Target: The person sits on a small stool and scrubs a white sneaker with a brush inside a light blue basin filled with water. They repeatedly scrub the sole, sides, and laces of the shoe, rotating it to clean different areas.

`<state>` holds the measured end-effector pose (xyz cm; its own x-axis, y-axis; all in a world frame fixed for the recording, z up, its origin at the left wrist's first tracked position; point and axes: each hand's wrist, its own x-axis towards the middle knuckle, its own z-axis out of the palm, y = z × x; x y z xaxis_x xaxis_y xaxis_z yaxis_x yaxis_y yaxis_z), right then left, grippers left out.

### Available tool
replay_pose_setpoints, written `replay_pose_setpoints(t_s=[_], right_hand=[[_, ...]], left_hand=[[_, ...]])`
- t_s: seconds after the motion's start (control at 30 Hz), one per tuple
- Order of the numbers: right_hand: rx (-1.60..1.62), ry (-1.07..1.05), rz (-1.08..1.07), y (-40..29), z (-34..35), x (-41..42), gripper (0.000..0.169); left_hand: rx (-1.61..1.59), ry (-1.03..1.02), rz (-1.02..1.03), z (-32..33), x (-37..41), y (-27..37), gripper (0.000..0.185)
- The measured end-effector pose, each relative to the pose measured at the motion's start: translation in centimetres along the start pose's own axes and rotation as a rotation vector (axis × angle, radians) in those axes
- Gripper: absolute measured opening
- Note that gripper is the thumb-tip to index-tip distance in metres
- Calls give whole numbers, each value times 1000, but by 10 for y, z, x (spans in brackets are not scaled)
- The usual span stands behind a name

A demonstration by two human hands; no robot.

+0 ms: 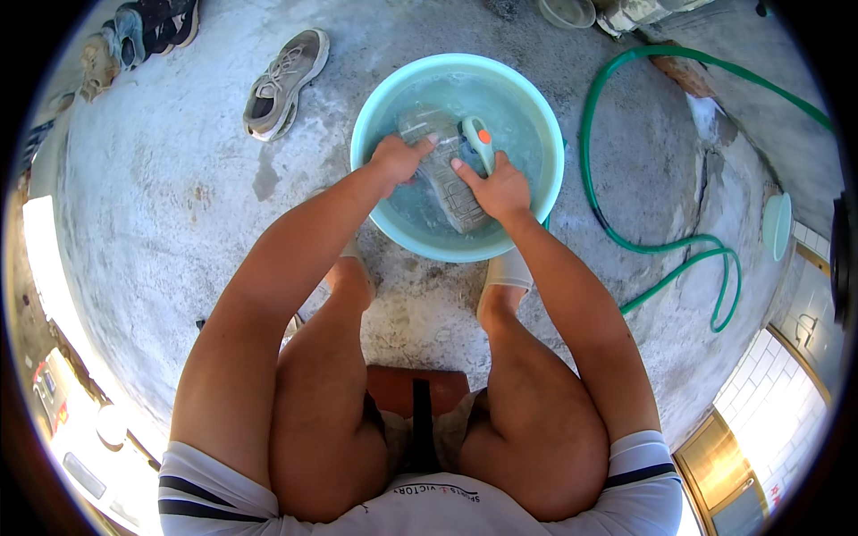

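A light-green plastic basin (457,253) of cloudy water stands on the floor before me. In it lies a wet shoe (446,174), partly under water, with its patterned sole facing up. My left hand (401,159) grips the shoe's left edge, thumb on the sole and fingers hidden below. A pale-green scrub brush (478,137) with an orange spot sits by the shoe's right side. My right hand (501,186) is closed around the lower end of its handle, and the thumb reaches onto the sole. The brush's underside is mostly hidden.
A grey-brown lace-up sneaker (287,84) rests on the concrete floor (174,174), left of the basin. Several shoes (151,30) line the upper left. A green hose (587,141) loops at right, near a small basin (777,226). A clear bowl (568,12) is at the top.
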<state>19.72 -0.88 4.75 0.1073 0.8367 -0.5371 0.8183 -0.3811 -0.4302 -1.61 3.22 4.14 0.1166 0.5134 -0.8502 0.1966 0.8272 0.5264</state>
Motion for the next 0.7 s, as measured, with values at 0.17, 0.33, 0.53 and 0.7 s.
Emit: replay_pose_setpoints(t_s=[0.17,0.33,0.53,0.7], right_hand=[[422,-375,204,-4,-4,-11,100],[761,-290,127,22,23,-14,93],[1038,-352,153,2,0,-28,75],[887,-268,166,2,9,-27,66]], left_hand=[[-298,-120,59,-9,7,-18,60],[-386,-187,156,-4,-19,1,60],[-269,-160,213,1,-54,23,73],[-99,-79,386,20,-50,-9,87]])
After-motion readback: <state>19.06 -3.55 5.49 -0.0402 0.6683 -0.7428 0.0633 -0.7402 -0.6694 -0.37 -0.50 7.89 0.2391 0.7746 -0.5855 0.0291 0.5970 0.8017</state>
